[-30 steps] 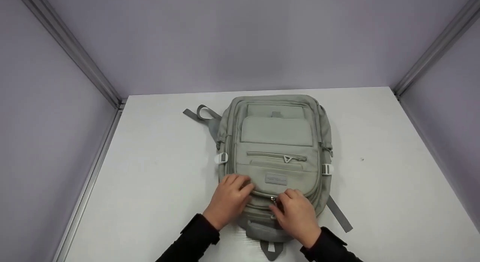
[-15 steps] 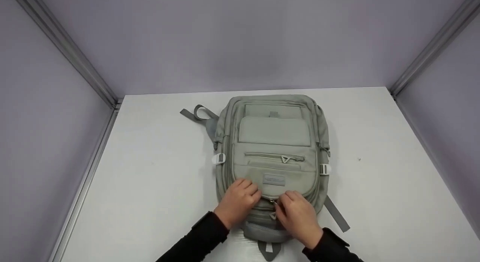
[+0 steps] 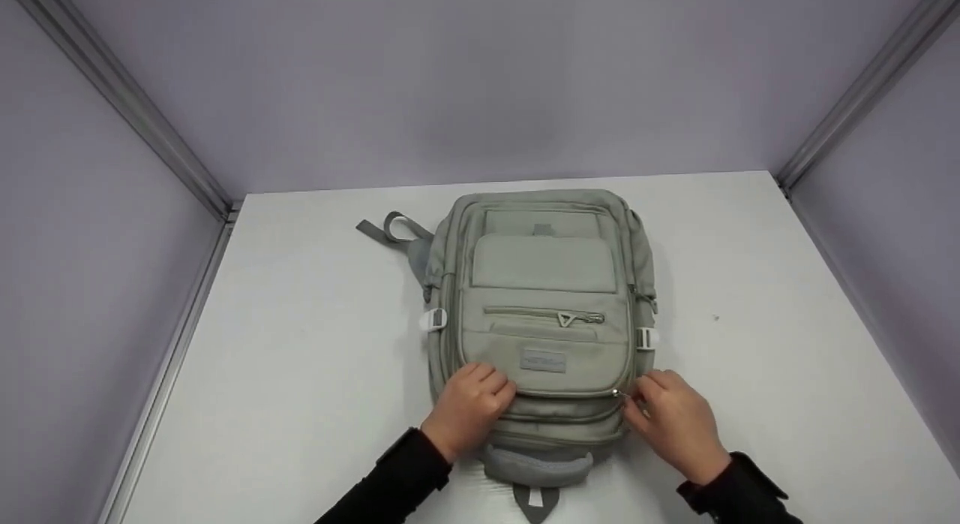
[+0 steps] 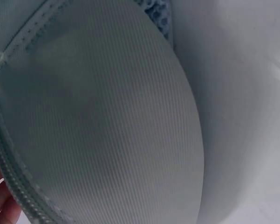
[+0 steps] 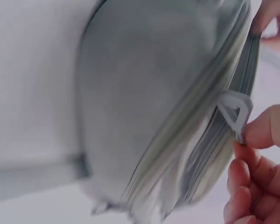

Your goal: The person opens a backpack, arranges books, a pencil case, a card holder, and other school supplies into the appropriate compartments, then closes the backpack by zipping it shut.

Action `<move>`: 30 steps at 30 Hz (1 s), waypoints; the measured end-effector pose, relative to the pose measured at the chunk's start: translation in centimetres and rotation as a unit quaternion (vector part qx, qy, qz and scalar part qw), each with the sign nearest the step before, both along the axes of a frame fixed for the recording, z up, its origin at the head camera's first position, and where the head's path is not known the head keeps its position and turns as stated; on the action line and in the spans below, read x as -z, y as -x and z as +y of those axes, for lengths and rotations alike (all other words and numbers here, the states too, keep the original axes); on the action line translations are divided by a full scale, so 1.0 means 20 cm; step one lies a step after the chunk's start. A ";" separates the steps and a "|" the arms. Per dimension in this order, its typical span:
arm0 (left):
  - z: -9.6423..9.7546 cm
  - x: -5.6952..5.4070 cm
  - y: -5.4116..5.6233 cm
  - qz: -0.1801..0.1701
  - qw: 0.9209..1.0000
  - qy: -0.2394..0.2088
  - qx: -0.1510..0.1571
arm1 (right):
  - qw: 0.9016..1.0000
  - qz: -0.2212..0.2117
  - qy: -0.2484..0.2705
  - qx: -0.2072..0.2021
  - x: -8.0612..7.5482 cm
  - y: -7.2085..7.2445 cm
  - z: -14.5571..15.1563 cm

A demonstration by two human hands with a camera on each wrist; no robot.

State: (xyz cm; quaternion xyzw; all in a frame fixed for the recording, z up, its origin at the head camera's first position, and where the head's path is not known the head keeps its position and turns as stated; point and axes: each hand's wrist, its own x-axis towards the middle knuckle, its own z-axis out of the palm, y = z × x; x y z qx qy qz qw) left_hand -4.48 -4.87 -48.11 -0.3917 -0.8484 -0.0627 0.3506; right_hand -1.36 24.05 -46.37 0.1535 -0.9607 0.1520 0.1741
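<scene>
A grey-green backpack (image 3: 547, 265) lies front side up, its top handle (image 3: 536, 468) toward the person. My left hand (image 3: 469, 404) pinches the edge of the front pocket, left of the zipper; its fingertips (image 4: 7, 205) show at the lower left in the left wrist view. At the pocket's right corner, my right hand (image 3: 675, 419) pinches a zipper pull between thumb and finger. The right wrist view shows a pale triangular zipper pull (image 5: 242, 112) at those fingertips, and a gap between the zipper's edges. The slider (image 3: 616, 393) is small in the head view.
The backpack lies on a white table (image 3: 315, 321). Pale walls (image 3: 495, 81) stand behind and at both sides. A strap (image 3: 390, 231) lies out to the bag's upper left. White buckles (image 3: 435, 319) sit on both its sides.
My right hand has moved right along the pocket's lower edge with the zipper pull, from the middle to the right corner. Earlier, my left hand shifted slightly right along the edge.
</scene>
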 end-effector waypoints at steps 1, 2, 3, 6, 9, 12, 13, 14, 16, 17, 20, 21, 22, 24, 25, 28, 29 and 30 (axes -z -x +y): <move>0.00 0.00 0.00 0.003 1.000 0.000 -0.001 | 1.000 -0.005 -0.003 0.004 0.00 0.02 0.02; 0.00 0.01 0.00 0.005 1.000 -0.001 -0.002 | 1.000 -0.010 -0.005 0.006 -0.01 0.03 0.04; 0.00 0.01 0.00 0.008 1.000 -0.002 -0.003 | 1.000 -0.009 -0.007 0.006 -0.01 0.05 0.06; 0.00 0.01 0.01 0.013 1.000 -0.003 -0.004 | 1.000 0.003 -0.015 0.000 -0.02 0.13 0.12; -0.01 0.02 0.01 0.014 1.000 0.000 -0.005 | 0.999 0.026 -0.022 -0.010 -0.02 0.22 0.15; -0.01 0.02 0.00 0.011 1.000 0.004 -0.006 | 0.999 0.037 -0.027 -0.017 -0.03 0.33 0.17; -0.02 0.02 0.00 0.010 1.000 0.005 -0.006 | 0.999 0.037 -0.028 -0.018 -0.03 0.36 0.18; -0.02 0.02 0.00 0.009 1.000 0.006 -0.006 | 0.999 0.033 -0.028 -0.017 -0.03 0.39 0.18; -0.02 0.02 0.00 0.009 1.000 0.007 -0.006 | 0.999 0.019 -0.029 -0.012 -0.04 0.46 0.18; -0.02 0.02 0.00 0.008 1.000 0.008 -0.006 | 1.000 0.011 -0.028 -0.008 -0.04 0.49 0.19; -0.02 0.02 0.00 0.008 1.000 0.010 -0.008 | 1.000 -0.015 -0.026 0.003 -0.05 0.57 0.18; -0.02 0.02 0.00 0.008 1.000 0.010 -0.009 | 0.999 -0.022 -0.022 0.006 -0.05 0.59 0.18; -0.02 0.02 0.00 0.007 1.000 0.009 -0.011 | 0.999 -0.029 -0.019 0.008 -0.05 0.60 0.18; -0.02 0.02 -0.01 0.004 1.000 0.006 -0.013 | 0.999 -0.040 -0.010 0.012 -0.05 0.61 0.18; -0.02 0.02 -0.01 0.000 1.000 0.003 -0.014 | 0.999 -0.045 -0.004 0.014 -0.04 0.61 0.18; -0.03 0.02 -0.02 -0.027 0.999 -0.014 -0.010 | 0.999 -0.049 0.011 0.014 -0.04 0.58 0.18; -0.04 0.01 -0.02 -0.043 0.999 -0.025 -0.007 | 0.999 -0.047 0.016 0.011 -0.05 0.57 0.19; -0.06 0.00 -0.02 -0.059 0.998 -0.037 -0.005 | 0.999 -0.041 0.020 0.006 -0.06 0.55 0.20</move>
